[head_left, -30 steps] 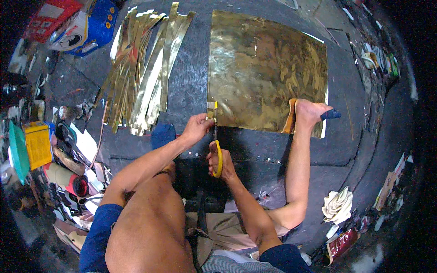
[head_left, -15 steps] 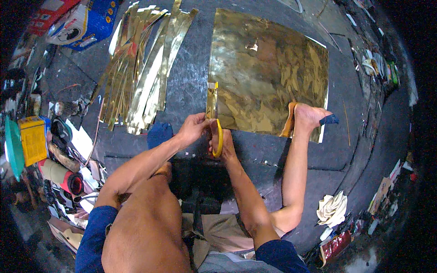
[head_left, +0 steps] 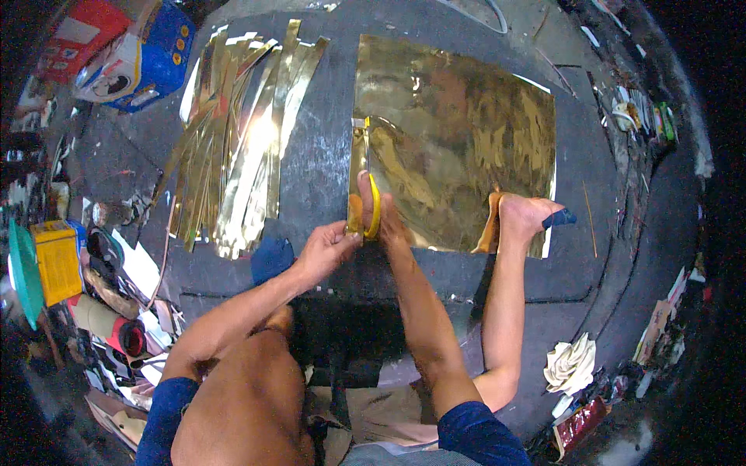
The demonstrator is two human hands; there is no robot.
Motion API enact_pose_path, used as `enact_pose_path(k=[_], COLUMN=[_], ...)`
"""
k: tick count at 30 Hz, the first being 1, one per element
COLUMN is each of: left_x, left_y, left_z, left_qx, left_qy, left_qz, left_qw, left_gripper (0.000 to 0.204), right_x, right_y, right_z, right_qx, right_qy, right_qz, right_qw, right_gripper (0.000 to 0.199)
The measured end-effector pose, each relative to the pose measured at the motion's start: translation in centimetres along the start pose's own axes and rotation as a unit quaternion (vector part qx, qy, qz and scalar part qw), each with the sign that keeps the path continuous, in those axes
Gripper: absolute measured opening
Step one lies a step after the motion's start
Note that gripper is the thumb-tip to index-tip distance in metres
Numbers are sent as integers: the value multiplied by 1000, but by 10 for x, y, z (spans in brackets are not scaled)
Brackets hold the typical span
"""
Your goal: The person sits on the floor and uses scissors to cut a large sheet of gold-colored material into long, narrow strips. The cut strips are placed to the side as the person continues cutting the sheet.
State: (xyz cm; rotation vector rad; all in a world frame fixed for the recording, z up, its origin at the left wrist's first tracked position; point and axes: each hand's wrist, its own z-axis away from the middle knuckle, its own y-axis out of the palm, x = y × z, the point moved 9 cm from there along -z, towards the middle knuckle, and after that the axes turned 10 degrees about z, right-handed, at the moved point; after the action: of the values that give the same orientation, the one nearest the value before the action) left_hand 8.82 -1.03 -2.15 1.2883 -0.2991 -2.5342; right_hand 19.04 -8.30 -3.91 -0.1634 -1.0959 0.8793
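My right hand [head_left: 387,223] is closed round yellow-handled scissors [head_left: 376,203], whose blades point away from me along the left edge of a shiny gold sheet [head_left: 458,132]. Left of the blades, a narrow gold strip [head_left: 354,182] runs along that edge. The fingers of my left hand [head_left: 325,247] pinch the strip's near end. Just past the scissors sits a small yellow and silver piece [head_left: 361,122]; I cannot tell what it is. My bare right foot [head_left: 522,213] rests on the sheet's near right corner.
Many cut gold strips [head_left: 241,147] lie in a loose pile to the left. A blue box [head_left: 151,62] stands behind them. Yellow box [head_left: 56,260], scraps and a roll [head_left: 105,318] crowd the left side. A crumpled cream cloth [head_left: 569,363] lies at right.
The scissors and my right hand have advanced farther up the gold sheet's left edge. My left hand now sits closer to me relative to the scissors, still pinching the strip. The view has shifted slightly.
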Motion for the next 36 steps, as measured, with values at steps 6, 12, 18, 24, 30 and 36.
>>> enact_pose_path(k=[6,12,18,24,30,36], left_x=[-15,-18,-43,-37,-39,-43], left_y=[8,-2,4,-11,-15,-19], left_z=[7,23,39,44,66,79], left_qx=[20,18,38,26,60,73], left_qy=[-2,26,-16,-4,24,8], left_qz=[-6,-9,-1,-30,-19,-38], left_qw=[1000,999,999,999,998,997], left_gripper=[20,27,31,29,27,29], right_x=[15,61,74,98,124,104], right_y=[-20,-28,-59,-49,-50,-61], right_z=[-48,-127,-215,-203,-171,-217], right_qx=[-11,4,-55,41,58,27], right_qy=[7,3,56,6,-21,-57], right_qz=[-13,-30,-13,-10,-164,-83], right_qw=[1000,1000,997,999,985,995], right_gripper=[76,74,106,108,97,96])
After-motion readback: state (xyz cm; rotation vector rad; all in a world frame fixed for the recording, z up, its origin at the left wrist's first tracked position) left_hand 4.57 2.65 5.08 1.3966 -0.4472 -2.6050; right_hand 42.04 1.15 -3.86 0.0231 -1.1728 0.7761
